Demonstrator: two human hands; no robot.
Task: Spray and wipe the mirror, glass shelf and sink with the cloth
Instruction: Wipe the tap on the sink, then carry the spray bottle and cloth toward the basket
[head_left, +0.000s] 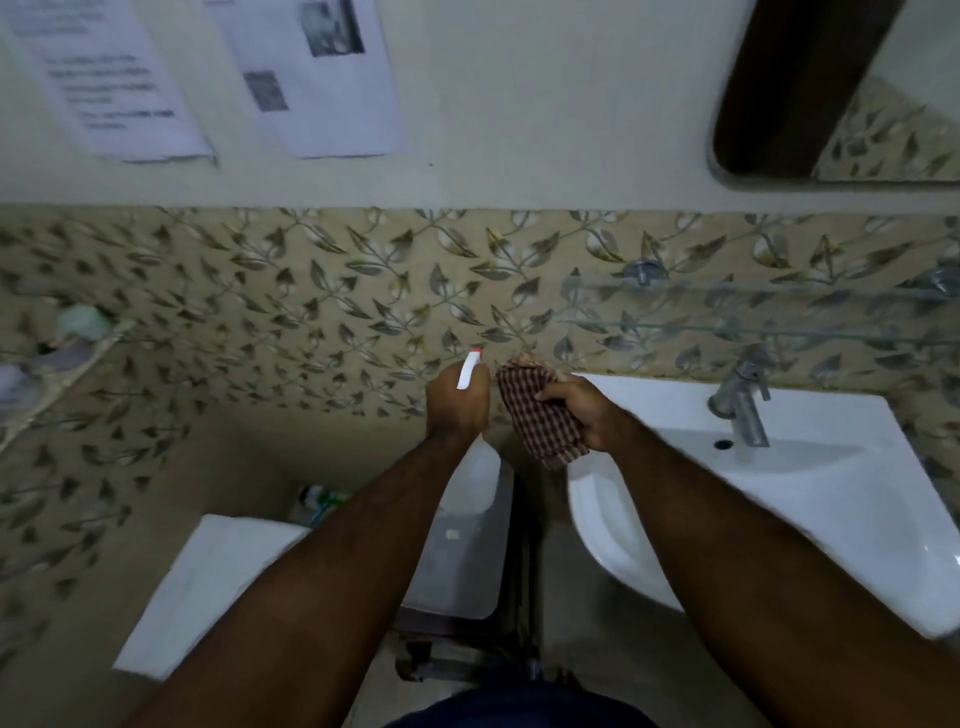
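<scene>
The left hand (457, 400) has its grip closed around the neck of a spray bottle (467, 499), whose white nozzle with a red tip pokes up above the knuckles while the pale body hangs below the wrist. Just beside it, the right hand (582, 410) has its grip closed on a brown checked cloth (540, 415), bunched up and drooping under the fingers. Right of that grip sits the white sink (779, 499) with a metal tap (740, 395). Above the sink runs the glass shelf (753, 312) on the leaf-patterned tiles (311, 291). Farther up and right is the mirror (893, 124). Up left of the grips, two printed sheets (208, 78) hang on the wall.
</scene>
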